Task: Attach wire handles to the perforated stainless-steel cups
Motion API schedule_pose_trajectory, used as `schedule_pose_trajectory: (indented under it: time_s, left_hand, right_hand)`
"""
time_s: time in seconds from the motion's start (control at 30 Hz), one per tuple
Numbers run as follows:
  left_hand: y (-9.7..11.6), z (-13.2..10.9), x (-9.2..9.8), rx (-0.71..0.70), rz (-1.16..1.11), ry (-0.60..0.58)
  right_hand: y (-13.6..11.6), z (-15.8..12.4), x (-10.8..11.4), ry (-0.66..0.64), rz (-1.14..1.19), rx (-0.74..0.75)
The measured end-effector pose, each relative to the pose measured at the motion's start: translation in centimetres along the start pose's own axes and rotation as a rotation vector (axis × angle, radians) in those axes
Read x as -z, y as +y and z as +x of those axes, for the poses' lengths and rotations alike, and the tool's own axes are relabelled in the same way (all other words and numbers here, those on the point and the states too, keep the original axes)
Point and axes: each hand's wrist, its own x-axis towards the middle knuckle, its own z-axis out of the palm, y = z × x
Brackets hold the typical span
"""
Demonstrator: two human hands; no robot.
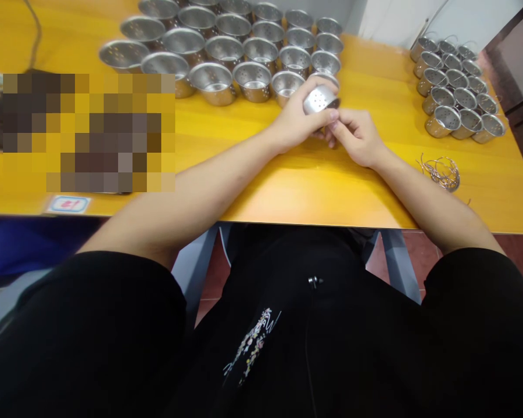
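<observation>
surface: yellow | label: blue-bordered, red mark, by front edge, left | cord: thin, upper left | blue cloth: below edge, left | grey legs: beneath surface | floor: red tiles | wall: white, at the back

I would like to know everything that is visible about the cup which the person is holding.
The cup is small, silvery and shiny, apparently metal, with small round holes in the surface facing the camera. It is tilted, its dark edge toward the lower right. The left hand grips it, thumb along its lower side; the right hand meets it near that edge. It is held over the yellow table. Whether a wire is attached is hidden.
</observation>
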Motion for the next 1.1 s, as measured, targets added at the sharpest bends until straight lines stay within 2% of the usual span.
schedule_pose_trajectory:
  time_s: [0.13,0.37,0.47,0.57,0.67,0.73,0.93,1.1]
  left_hand:
    - [0.4,-0.3,0.1,0.063,-0.043,-0.02]
    - [0.8,-0.5,0.2,0.129,-0.14,-0.09]
    - [0.6,-0.3,0.3,0.162,-0.2,-0.066]
    - [0.4,0.1,0.1,0.187,-0.252,0.005]
    - [0.4,0.2,-0.1,0.176,-0.307,0.025]
    - [0.5,0.2,-0.2,0.179,-0.329,0.023]
    - [0.1,0.1,0.0,0.202,-0.309,0.006]
    - [-0.2,0.4,0.3,0.177,-0.317,-0.039]
  right_hand:
    - [0.5,0.1,-0.1,0.04,0.044,0.002]
    - [2.9,1.2,0.0,0.24,0.095,0.086]
    - [3.1,1.5,0.0,0.278,0.103,0.11]
    - [2.7,1.4,0.0,0.282,0.095,0.082]
    - [2.0,1.1,-0.1,0.287,0.064,0.065]
    - [1.6,0.8,0.0,0.279,0.027,0.077]
    - [0.6,0.2,0.3,0.148,-0.088,0.036]
    - [0.8,0.1,0.0,0.183,-0.117,0.064]
